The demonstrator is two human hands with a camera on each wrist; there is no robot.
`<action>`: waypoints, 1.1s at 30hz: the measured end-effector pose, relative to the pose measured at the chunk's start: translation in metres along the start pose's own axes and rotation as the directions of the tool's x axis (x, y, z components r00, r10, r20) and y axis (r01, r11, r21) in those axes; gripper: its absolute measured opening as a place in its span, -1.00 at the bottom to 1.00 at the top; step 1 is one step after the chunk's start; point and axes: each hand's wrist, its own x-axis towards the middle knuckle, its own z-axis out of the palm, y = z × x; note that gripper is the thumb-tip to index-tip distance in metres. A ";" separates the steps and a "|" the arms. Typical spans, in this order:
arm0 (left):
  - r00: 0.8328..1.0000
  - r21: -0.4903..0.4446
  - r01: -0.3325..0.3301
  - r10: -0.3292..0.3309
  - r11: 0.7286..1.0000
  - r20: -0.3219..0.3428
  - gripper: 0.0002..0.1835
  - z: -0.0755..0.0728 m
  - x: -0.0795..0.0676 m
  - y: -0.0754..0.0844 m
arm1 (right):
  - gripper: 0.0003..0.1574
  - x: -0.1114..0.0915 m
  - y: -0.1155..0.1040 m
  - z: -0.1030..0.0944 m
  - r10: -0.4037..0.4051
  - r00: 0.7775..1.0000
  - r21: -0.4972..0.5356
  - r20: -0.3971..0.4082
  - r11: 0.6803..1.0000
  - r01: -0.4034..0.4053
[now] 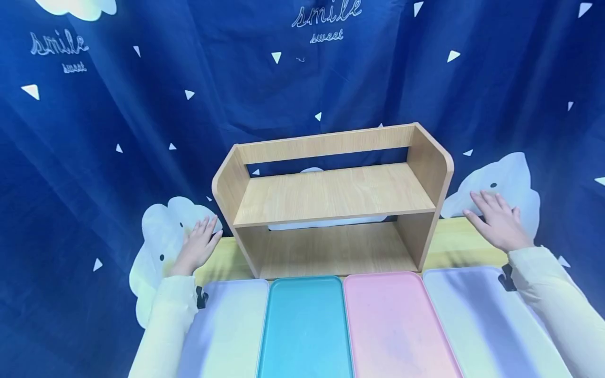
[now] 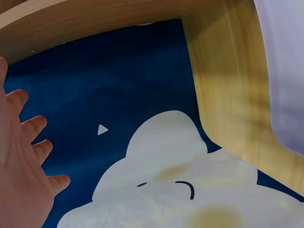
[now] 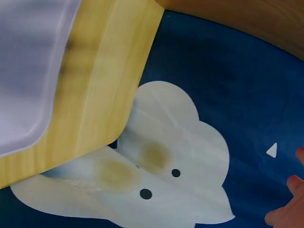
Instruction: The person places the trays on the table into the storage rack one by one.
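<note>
My left hand [image 1: 196, 248] is held out left of a wooden two-tier shelf [image 1: 333, 191], fingers spread and nothing in them. On the shelf's other side my right hand [image 1: 502, 221] is likewise spread and holds nothing. Both shelf levels are bare. In the left wrist view the left hand [image 2: 23, 156] shows along the left edge, its fingers extended below the shelf's side panel [image 2: 95, 23]. Only some fingertips of the right hand [image 3: 289, 204] show at the right wrist view's lower right.
In front of the shelf lie a white tray [image 1: 236, 325], a teal tray [image 1: 306, 325], a pink tray [image 1: 397, 325] and another white tray [image 1: 491, 320], side by side on a light wooden table [image 1: 465, 241]. Behind hangs a dark blue curtain [image 1: 156, 115] with clouds and triangles.
</note>
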 end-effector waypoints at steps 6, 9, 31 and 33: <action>0.998 -0.090 -0.056 0.055 0.994 -0.016 -0.31 0.009 0.000 -0.009 | -0.26 0.000 -0.006 -0.005 -0.079 0.996 0.089 -0.034 0.993 0.082; 0.994 -0.165 -0.105 0.100 0.981 -0.037 -0.34 0.017 0.000 -0.015 | -0.29 0.000 -0.009 -0.008 -0.104 0.993 0.163 -0.050 0.980 0.111; 0.992 -0.528 0.089 -0.123 0.845 -0.030 -0.30 0.058 -0.058 -0.063 | -0.22 0.026 -0.072 -0.038 0.003 0.996 0.527 0.091 0.849 -0.051; 0.989 -0.531 0.103 -0.144 0.841 -0.036 -0.30 0.063 -0.062 -0.068 | -0.19 0.027 -0.074 -0.039 0.016 0.997 0.545 0.081 0.837 -0.057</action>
